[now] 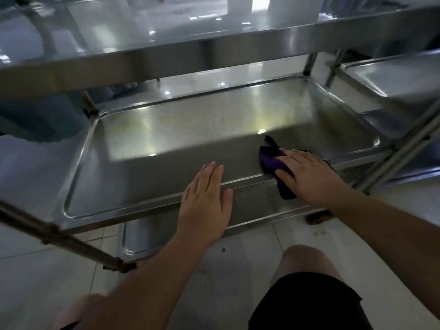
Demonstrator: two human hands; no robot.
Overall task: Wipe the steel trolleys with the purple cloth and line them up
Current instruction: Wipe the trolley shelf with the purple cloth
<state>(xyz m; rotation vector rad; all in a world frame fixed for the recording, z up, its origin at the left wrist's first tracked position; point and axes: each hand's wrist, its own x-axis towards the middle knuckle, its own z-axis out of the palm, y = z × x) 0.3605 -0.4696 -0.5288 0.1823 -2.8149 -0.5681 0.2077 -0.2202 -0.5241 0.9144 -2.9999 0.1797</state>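
Note:
A steel trolley fills the head view; its middle shelf (166, 144) is a shallow tray under the top shelf (214, 41). The purple cloth (271, 160) lies over the near rim of that tray, at its right end. My right hand (307, 172) presses flat on the cloth with straight fingers. My left hand (207, 196) rests flat on the near rim, a little left of the cloth, holding nothing. A lower shelf (142, 236) shows beneath the rim.
A second steel trolley (392, 77) stands close on the right, its legs almost touching the first. The floor (238, 270) is pale tile with a few crumbs and a brown smear (319, 216). My knees are at the bottom. A slanted trolley leg (59, 236) crosses at left.

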